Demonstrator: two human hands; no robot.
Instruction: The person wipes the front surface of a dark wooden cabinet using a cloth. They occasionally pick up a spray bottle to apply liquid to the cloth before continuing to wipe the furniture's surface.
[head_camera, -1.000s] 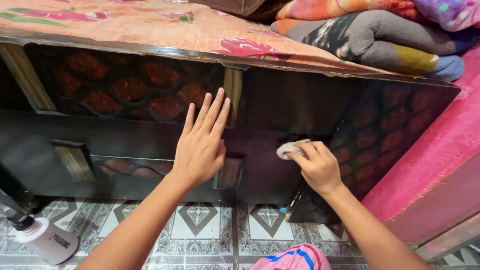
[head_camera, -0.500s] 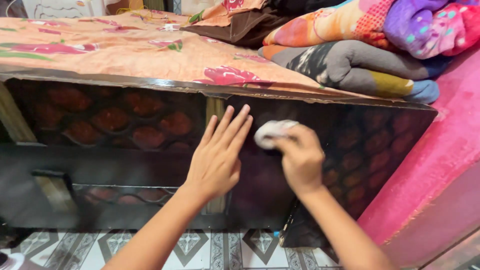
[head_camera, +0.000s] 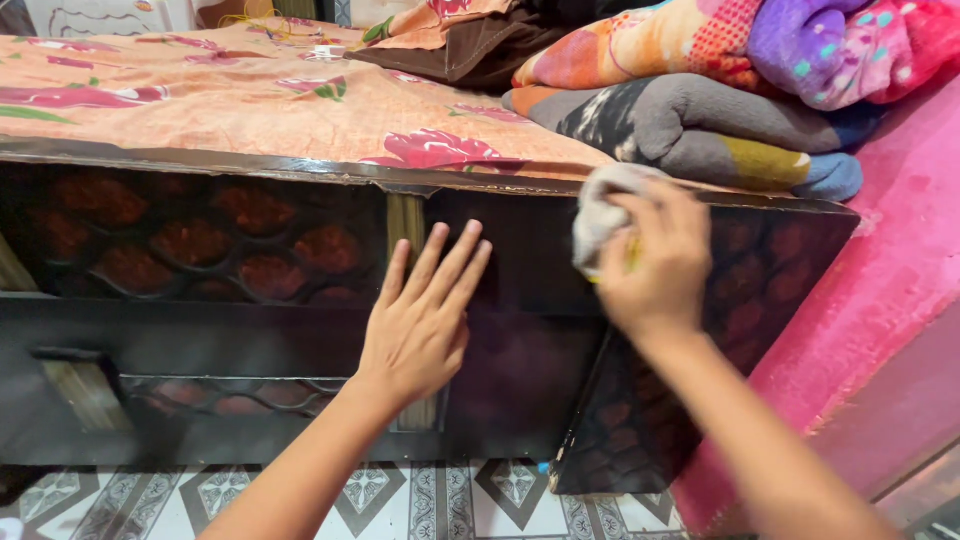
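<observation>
Left hand (head_camera: 420, 325) lies flat on the dark glossy bed frame (head_camera: 250, 330), fingers (head_camera: 440, 265) spread and pointing up toward its top edge, just right of the panel of reddish, rounded scale-like relief. Further right along the frame, the right hand (head_camera: 655, 262) has its fingers curled tight around a crumpled, soft whitish cloth (head_camera: 600, 205), pressing it against the frame's upper edge. Above that edge lie the peach floral sheet (head_camera: 250, 90) and folded blankets (head_camera: 720, 110).

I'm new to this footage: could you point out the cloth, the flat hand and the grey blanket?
cloth (head_camera: 598, 205), head view, on its bunched top.
left hand (head_camera: 418, 325), head view, on its back.
grey blanket (head_camera: 690, 125), head view, on its folded side.
</observation>
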